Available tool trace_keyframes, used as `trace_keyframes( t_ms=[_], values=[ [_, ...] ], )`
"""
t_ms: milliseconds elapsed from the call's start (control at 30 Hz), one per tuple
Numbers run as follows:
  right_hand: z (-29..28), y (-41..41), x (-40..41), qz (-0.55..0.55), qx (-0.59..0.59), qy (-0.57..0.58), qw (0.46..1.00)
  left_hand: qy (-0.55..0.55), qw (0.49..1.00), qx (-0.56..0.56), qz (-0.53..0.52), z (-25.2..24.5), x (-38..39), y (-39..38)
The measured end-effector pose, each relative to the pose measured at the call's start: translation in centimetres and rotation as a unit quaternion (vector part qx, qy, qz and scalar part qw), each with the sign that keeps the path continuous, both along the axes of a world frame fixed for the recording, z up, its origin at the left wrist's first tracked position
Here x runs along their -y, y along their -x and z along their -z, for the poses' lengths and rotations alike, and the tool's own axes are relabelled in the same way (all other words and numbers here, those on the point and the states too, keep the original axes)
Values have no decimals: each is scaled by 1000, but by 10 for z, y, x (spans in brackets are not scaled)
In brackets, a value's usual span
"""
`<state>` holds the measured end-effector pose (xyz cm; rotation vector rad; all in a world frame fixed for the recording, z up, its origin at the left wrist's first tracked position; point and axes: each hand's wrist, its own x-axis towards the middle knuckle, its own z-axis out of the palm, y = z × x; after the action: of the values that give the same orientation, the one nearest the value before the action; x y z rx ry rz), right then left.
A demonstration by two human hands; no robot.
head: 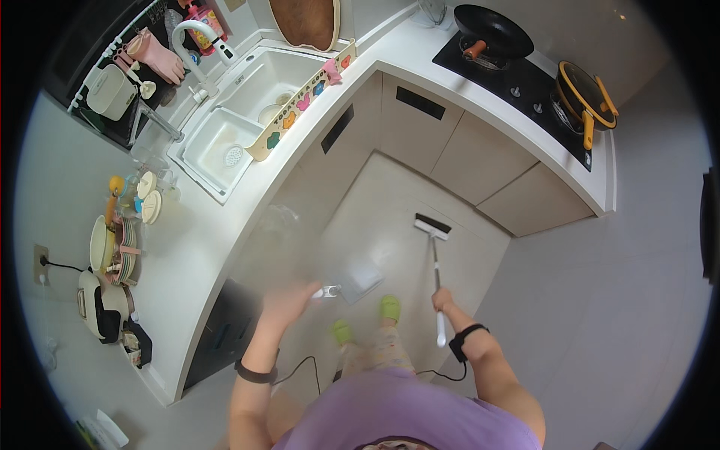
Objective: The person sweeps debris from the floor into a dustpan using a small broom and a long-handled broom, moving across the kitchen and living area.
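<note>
My right hand (443, 300) grips the pole of a broom (436, 261). The broom's head, white with dark bristles (433, 224), rests on the pale floor near the corner cabinets. In my left hand (289, 301) is the white handle of a dustpan (360, 279). The dustpan's pale, partly see-through pan hangs in front of my feet; whether it touches the floor I cannot tell. A blurred patch of the view covers part of the left hand. My green slippers (390, 309) stand just behind the dustpan.
Beige base cabinets (433, 135) bound the floor ahead, under a curved white countertop (194, 247). A double sink (225, 149) is at left; a gas hob (523, 93) with a wok (492, 34) and a lidded pan (588, 95) is at right. A black cable (304, 365) trails beside my legs.
</note>
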<state>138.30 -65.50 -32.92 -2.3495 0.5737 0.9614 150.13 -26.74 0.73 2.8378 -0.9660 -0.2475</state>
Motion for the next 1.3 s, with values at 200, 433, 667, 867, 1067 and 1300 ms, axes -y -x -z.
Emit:
trace_keyframes(
  t_ms=[200, 433, 667, 867, 1067, 1300],
  values=[
    [-118, 61, -86, 156, -68, -149, 974, 24, 1000, -5, -5, 2, -13, 3],
    [-176, 88, -55, 364, -108, -351, 856, 23, 999, 23, 17, 17, -35, 6],
    [-111, 68, 9, 393, 53, -145, 906, -47, 998, -3, 46, 23, -30, 9],
    [-40, 100, -42, 289, 16, -170, 942, -4, 997, 9, 79, 15, -6, 3],
    [-110, 125, -91, 404, -146, -412, 803, -43, 996, 31, 71, 28, -11, -1],
    [-142, 102, -70, 365, -35, -285, 886, -24, 999, 13, 33, 2, -18, 8]
  ],
)
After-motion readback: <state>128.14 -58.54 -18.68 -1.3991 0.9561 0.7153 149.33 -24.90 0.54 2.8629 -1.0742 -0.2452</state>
